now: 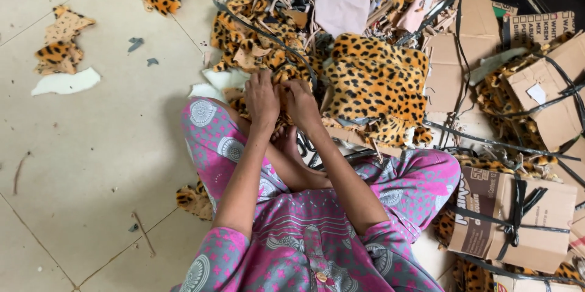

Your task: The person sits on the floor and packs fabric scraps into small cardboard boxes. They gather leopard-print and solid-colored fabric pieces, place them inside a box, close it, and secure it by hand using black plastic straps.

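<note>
Fingers of both hands are curled in narrow and bunched together over one small piece of leopard-print plush fabric (281,78), the left hand (262,100) and the right hand (301,104) touching knuckle to knuckle so the scrap is pinched between them; from this high view the fingertips are hidden in the fur, so I cannot tell for sure whether they are pulling it apart or only gripping it. Holding it close above the crossed legs in pink patterned trousers (213,146) keeps the scrap steady and near the body, with a bare foot (289,142) just below the fingers. Directly beyond the fingertips lies the loose heap of leopard scraps (256,42), and just to the right of the fingers sits a larger folded bundle of the same print (375,81), close enough to crowd the right hand. A black strap (268,39) curves over the heap toward the fingers and could snag on anything lifted from it. Farther right of the fingers are flattened cardboard boxes (518,213) bound with dark bands, well apart from the hands. To the left of the fingers the tiled floor (91,164) carries only stray bits: a white foam offcut (66,82) and a few spotted scraps (58,54), well apart from the hands.
</note>
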